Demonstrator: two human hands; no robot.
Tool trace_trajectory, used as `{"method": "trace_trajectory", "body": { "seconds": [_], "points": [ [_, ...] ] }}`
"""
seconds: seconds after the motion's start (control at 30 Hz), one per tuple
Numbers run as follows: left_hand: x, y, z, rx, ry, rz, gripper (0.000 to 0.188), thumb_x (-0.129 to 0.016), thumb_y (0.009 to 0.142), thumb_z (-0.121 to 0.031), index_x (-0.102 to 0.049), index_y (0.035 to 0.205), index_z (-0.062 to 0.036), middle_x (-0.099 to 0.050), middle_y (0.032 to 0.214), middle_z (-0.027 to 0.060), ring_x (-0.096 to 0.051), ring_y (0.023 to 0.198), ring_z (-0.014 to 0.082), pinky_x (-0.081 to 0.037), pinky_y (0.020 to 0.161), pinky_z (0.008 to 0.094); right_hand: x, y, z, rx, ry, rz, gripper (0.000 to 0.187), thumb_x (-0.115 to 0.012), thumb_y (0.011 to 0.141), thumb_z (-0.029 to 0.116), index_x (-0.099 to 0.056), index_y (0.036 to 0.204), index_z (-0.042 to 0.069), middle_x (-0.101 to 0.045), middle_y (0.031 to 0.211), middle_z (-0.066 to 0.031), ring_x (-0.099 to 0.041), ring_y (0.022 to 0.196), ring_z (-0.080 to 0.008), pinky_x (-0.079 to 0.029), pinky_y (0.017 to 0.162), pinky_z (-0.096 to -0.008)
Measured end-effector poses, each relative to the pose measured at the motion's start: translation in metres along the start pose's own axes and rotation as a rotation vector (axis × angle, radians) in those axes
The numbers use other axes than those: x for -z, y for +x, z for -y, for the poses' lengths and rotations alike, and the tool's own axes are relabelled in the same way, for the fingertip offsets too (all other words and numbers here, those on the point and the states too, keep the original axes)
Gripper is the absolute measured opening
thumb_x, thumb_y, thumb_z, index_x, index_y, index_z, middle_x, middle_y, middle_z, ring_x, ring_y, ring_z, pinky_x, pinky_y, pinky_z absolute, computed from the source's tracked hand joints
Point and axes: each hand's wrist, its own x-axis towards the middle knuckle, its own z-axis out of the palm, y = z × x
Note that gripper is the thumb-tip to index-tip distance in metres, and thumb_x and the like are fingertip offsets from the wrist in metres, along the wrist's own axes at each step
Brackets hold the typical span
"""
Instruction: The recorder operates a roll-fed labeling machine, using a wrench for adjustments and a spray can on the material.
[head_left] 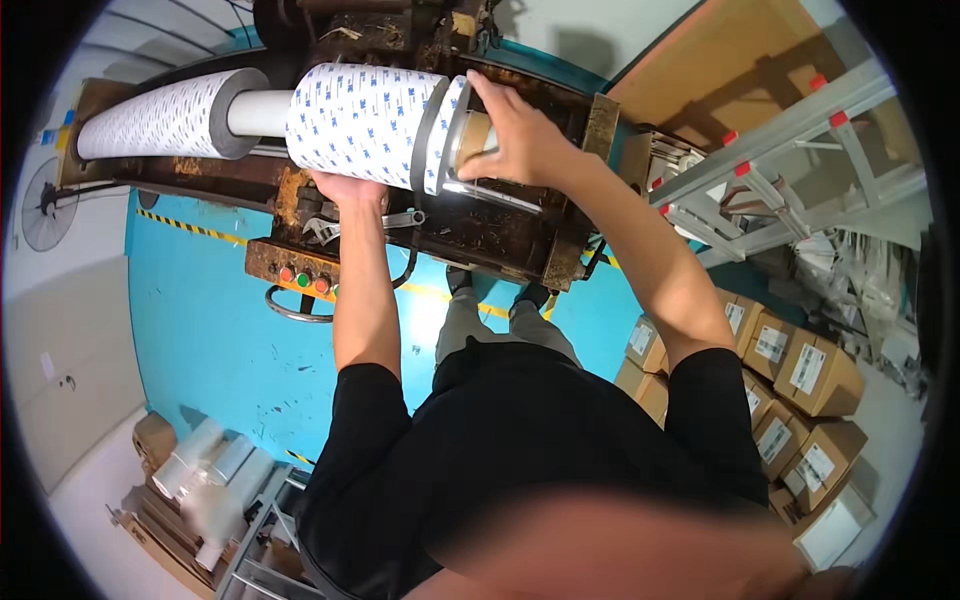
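A wide white roll printed with blue marks (365, 120) lies across a rusty machine (565, 235). My left hand (350, 188) is under its near side, with the fingers hidden beneath the roll. At the roll's right end is a narrow roll (450, 135) with the same print, set off by a grey band. My right hand (515, 135) grips the narrow roll's outer end, fingers over the far rim and thumb near the brown core (475, 138). A pale tube (260, 113) runs left from the wide roll to another long printed roll (160, 115).
Wrenches (325, 230) lie on the machine's near ledge, above a button panel (268, 262) and a handwheel (300, 318). A metal ladder (850, 150) leans at the right, over stacked cardboard boxes (825, 375). Wrapped rolls (230, 460) stand at lower left; a fan (50, 205) is far left.
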Motion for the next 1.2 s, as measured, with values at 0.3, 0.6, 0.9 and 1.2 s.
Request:
{"method": "trace_trajectory", "body": {
  "seconds": [0.3, 0.6, 0.9, 1.2],
  "points": [
    [0.049, -0.118, 0.06, -0.02, 0.893, -0.245, 0.021, -0.046, 0.098, -0.023, -0.054, 0.093, -0.0052, -0.063, 0.094, 0.0078, -0.058, 0.091, 0.0177, -0.043, 0.091, 0.0313, 0.025, 0.069, -0.029, 0.355, 0.077, 0.227, 0.029, -0.062, 0.084, 0.011, -0.06, 0.113, 0.006, -0.056, 0.114, -0.0106, -0.052, 0.11, -0.0283, -0.043, 0.094, -0.0351],
    [-0.019, -0.138, 0.112, -0.232, 1.292, -0.119, 0.067, -0.061, 0.084, -0.006, -0.025, 0.139, 0.007, -0.035, 0.139, 0.0267, -0.034, 0.131, 0.0345, -0.025, 0.11, 0.0406, 0.024, 0.08, -0.015, 0.407, -0.167, 0.399, 0.041, -0.051, 0.069, -0.006, -0.062, 0.106, 0.008, -0.061, 0.11, -0.0094, -0.056, 0.106, -0.0303, -0.045, 0.088, -0.039],
    [0.0, -0.14, 0.114, -0.611, 1.374, -0.128, 0.061, -0.067, 0.078, -0.006, -0.036, 0.129, 0.006, -0.04, 0.13, 0.0236, -0.044, 0.118, 0.0324, -0.036, 0.101, 0.0397, 0.023, 0.084, -0.016, 0.447, -0.112, 0.379, 0.034, -0.05, 0.07, -0.006, -0.06, 0.099, 0.009, -0.061, 0.097, -0.01, -0.058, 0.092, -0.0331, -0.046, 0.077, -0.0399],
    [-0.025, -0.133, 0.103, -0.486, 1.532, -0.216, 0.064, -0.067, 0.078, -0.007, -0.035, 0.131, 0.0059, -0.048, 0.111, 0.0241, -0.049, 0.103, 0.0355, -0.038, 0.096, 0.0421, 0.016, 0.085, -0.017, 0.555, -0.004, 0.319, 0.034, -0.051, 0.067, -0.009, -0.061, 0.094, 0.007, -0.059, 0.09, -0.009, -0.057, 0.089, -0.0329, -0.046, 0.074, -0.0399]
  ]
}}
